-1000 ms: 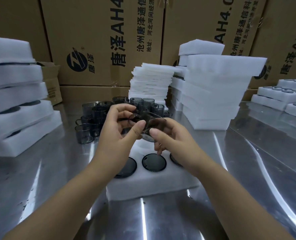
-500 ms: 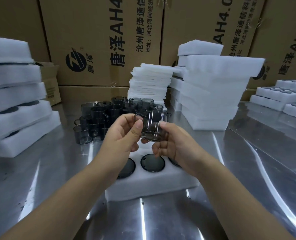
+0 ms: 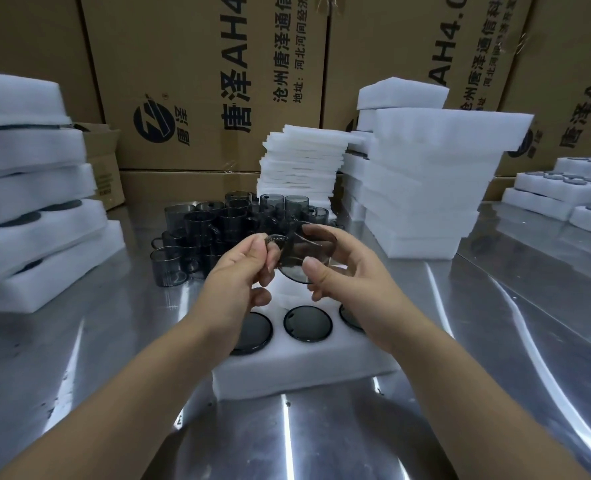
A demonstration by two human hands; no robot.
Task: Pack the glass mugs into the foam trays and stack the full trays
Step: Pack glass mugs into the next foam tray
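Now both hands, left hand [image 3: 233, 278] & right hand [image 3: 347, 271], grip mug [image 3: 299, 256] (tilted) over tray [image 3: 304, 372]

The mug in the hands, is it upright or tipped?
Tipped. The mug shows its round base toward the camera; the left hand pinches its handle, the right hand grips its body.

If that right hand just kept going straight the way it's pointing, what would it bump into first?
Probably the left hand, which pinches the handle of the smoky grey glass mug that the right hand grips. Beyond lies the cluster of loose grey glass mugs; depth is unclear.
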